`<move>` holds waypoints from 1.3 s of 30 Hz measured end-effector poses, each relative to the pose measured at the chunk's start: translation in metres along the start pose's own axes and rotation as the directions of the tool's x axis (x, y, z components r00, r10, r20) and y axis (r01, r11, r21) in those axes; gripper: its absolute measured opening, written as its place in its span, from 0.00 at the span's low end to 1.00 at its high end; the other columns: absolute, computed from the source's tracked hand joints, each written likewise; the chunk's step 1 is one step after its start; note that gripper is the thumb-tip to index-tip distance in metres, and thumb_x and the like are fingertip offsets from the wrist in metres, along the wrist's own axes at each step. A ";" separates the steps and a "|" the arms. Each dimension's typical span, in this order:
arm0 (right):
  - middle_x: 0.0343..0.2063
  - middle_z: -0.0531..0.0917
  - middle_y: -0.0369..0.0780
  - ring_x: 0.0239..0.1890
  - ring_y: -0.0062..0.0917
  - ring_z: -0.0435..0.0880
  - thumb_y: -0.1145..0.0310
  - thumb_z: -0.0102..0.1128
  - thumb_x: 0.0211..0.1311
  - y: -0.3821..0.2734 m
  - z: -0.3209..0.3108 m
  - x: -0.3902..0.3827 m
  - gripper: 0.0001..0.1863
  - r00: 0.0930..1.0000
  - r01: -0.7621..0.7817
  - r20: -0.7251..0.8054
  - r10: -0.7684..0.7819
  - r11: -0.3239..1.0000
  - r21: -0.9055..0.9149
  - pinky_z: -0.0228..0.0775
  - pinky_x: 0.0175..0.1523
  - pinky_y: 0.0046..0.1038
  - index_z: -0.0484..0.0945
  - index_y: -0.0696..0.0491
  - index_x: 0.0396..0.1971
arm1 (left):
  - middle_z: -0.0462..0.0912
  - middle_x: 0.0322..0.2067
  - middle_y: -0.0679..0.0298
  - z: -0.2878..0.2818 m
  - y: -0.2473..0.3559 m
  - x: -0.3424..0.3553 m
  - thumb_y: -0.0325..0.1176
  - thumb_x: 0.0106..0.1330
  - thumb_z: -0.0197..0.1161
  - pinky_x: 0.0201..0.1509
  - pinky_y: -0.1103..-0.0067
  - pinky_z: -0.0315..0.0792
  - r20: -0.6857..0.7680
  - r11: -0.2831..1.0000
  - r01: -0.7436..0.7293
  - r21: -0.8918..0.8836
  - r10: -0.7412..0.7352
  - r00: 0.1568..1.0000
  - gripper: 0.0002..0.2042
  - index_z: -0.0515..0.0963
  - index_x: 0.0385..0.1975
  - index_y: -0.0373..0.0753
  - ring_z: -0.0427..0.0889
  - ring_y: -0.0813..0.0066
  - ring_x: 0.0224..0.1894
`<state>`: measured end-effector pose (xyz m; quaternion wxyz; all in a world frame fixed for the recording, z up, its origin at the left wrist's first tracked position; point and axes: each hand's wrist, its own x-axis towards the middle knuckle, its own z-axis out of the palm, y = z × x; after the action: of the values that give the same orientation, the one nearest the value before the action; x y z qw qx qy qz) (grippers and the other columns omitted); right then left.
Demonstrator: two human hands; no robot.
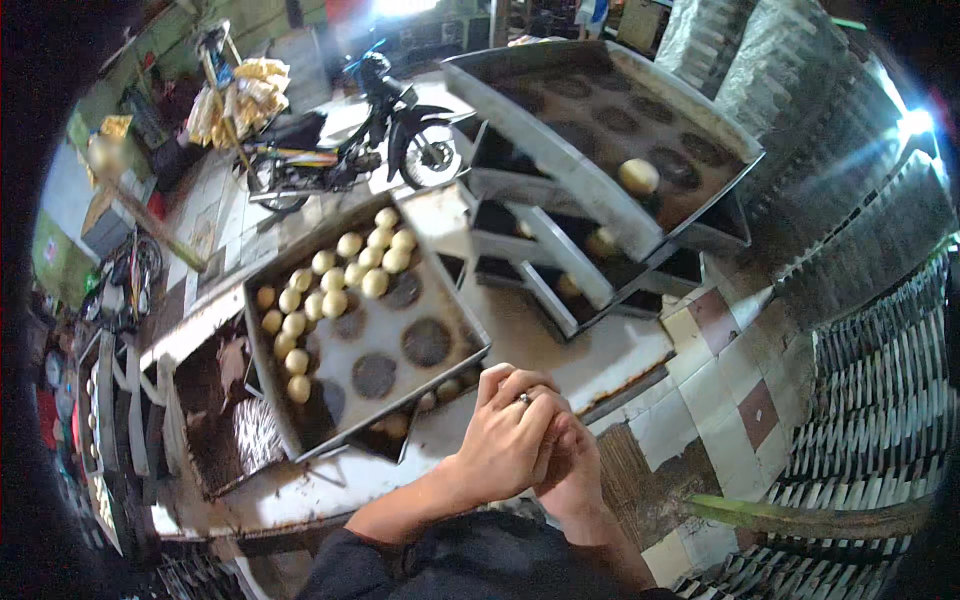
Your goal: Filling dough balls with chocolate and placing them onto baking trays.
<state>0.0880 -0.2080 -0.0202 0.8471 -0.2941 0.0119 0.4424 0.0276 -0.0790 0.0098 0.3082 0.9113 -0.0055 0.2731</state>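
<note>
My left hand [508,432] is cupped over my right hand [572,462], a ring on one of its fingers. Both are closed together above the near edge of the table, and anything between the palms is hidden. To their left, a metal tray [400,330] with dark round marks on its bottom holds several pale dough balls [335,303], gathered toward its far and left sides. Under it, more balls show in another tray. A stack of trays stands beyond my hands to the right; its top tray [560,150] has one dough ball [638,177] in it.
The trays rest on a worn white table [620,360]. At its left end lies a brown tray with a white-striped bundle [258,435]. A motorbike [345,155] is parked behind. On the right are slatted racks [870,400] and a bamboo pole [800,515] over tiled floor.
</note>
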 end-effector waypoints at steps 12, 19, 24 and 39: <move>0.57 0.82 0.50 0.56 0.33 0.84 0.73 0.62 0.65 -0.340 0.082 0.232 0.21 0.564 0.398 0.797 -0.218 -0.773 -0.494 0.71 0.64 0.32 0.79 0.59 0.59 | 0.72 0.66 0.51 -0.020 -0.027 0.049 0.29 0.70 0.63 0.70 0.63 0.66 -0.205 0.917 0.396 -0.041 -0.396 0.895 0.18 0.75 0.59 0.36 0.71 0.51 0.67; 0.43 0.84 0.48 0.44 0.31 0.83 0.63 0.57 0.75 -0.232 0.014 0.152 0.15 0.036 0.518 0.591 -0.806 -0.490 -0.701 0.75 0.53 0.32 0.78 0.63 0.45 | 0.77 0.55 0.35 -0.074 -0.149 -0.121 0.36 0.69 0.62 0.61 0.59 0.75 -0.612 0.073 0.918 0.390 -0.724 0.318 0.26 0.67 0.59 0.23 0.79 0.42 0.57; 0.33 0.81 0.46 0.35 0.34 0.79 0.64 0.51 0.73 -0.030 0.011 0.077 0.12 0.334 0.940 0.844 -0.420 0.078 -0.333 0.73 0.42 0.35 0.74 0.58 0.33 | 0.82 0.45 0.39 -0.111 -0.180 -0.185 0.32 0.70 0.54 0.47 0.59 0.81 -0.560 -0.055 0.908 0.416 -0.802 0.209 0.13 0.74 0.47 0.28 0.86 0.42 0.45; 0.34 0.84 0.46 0.42 0.45 0.80 0.59 0.54 0.71 0.384 0.066 -0.073 0.16 0.284 0.919 0.958 0.043 0.272 -0.284 0.71 0.53 0.43 0.81 0.58 0.37 | 0.83 0.37 0.70 -0.102 0.011 -0.436 0.41 0.78 0.58 0.40 0.82 0.74 -0.230 0.277 0.432 -0.858 -0.960 0.159 0.14 0.82 0.47 0.34 0.79 0.83 0.38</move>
<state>-0.2627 -0.0610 -0.1331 0.5489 -0.3920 -0.7259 0.1346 -0.3955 -0.0998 -0.1353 0.6486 0.4190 0.4934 0.4002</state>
